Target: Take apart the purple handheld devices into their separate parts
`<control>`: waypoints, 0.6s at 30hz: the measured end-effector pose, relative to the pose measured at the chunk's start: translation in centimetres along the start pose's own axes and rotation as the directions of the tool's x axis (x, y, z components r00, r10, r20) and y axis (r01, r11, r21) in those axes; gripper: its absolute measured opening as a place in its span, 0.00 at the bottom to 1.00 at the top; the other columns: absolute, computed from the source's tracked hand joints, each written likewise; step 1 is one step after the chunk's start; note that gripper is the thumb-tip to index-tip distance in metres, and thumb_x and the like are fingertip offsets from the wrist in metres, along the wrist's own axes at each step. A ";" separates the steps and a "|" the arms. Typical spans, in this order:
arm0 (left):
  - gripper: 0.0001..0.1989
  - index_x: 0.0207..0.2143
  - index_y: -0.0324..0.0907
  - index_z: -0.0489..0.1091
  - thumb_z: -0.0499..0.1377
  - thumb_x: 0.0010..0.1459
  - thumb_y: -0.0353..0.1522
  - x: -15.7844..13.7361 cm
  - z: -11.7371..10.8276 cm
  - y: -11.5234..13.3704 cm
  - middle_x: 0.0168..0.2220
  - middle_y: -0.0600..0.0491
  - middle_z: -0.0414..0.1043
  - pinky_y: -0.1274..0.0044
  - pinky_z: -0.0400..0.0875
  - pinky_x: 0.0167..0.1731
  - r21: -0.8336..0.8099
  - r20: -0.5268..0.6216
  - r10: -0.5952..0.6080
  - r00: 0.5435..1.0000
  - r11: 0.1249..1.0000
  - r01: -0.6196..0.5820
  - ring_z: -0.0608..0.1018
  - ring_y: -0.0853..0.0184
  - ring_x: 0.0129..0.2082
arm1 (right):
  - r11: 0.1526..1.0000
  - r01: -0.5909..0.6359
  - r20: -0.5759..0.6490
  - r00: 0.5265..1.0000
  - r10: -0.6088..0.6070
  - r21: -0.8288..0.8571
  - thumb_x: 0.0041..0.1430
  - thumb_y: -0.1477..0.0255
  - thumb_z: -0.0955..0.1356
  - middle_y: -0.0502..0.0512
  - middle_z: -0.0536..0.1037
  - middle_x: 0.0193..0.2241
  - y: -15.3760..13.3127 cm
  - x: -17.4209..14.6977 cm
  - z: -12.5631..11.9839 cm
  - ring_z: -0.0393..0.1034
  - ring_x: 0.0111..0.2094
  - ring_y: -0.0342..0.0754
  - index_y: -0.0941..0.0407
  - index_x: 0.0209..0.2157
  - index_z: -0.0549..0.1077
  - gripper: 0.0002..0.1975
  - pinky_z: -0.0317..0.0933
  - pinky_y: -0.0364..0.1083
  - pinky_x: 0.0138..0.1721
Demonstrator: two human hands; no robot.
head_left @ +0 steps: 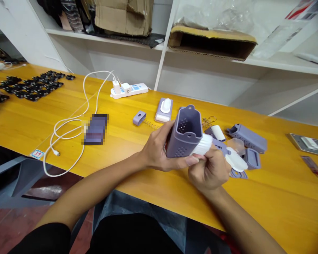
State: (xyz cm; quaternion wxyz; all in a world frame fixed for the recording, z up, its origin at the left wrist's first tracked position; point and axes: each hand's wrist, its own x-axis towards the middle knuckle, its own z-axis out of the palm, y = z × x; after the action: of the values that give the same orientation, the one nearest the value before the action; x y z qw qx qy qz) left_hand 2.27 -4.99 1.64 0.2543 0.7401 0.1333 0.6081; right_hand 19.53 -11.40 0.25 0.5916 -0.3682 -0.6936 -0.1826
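Note:
My left hand [157, 150] is wrapped round a hollow purple plastic housing [181, 143], whose open end tilts up toward me and whose walls have rows of small holes. Pressed close to its right side is a white bristle brush [204, 144], pinched in my right hand [212, 171]. Just beyond my hands lie a purple body with a white knob [164, 109], a small purple cap [139, 118] and a thin spring [151, 124]. To the right are another perforated purple housing [250, 138], a white oval piece [236, 159] and a purple frame [252, 158].
A phone [96, 130] and a looped white cable [54, 134] lie to the left, with a power strip [129, 91] behind. Many small black parts [39, 84] cover the far left. A screwdriver [311, 165] sits at right. Shelves hold a cardboard box [212, 44].

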 end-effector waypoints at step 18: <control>0.28 0.48 0.41 0.74 0.65 0.68 0.57 0.9 -0.7 1.1 0.39 0.49 0.79 0.72 0.73 0.37 -0.136 0.196 -0.507 0.840 0.834 0.535 0.79 0.63 0.36 | 0.986 -0.163 0.106 0.982 0.158 0.037 0.76 0.75 0.68 0.45 0.71 0.27 -0.4 1.2 0.1 0.62 0.22 0.42 0.51 0.35 0.67 0.11 0.55 0.44 0.25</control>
State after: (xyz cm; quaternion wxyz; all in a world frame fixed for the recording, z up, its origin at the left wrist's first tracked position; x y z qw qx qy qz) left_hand 1.62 -5.33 3.05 0.4874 0.6927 0.2534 0.4673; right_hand 19.12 -11.23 1.46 0.5762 -0.4181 -0.6952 -0.0993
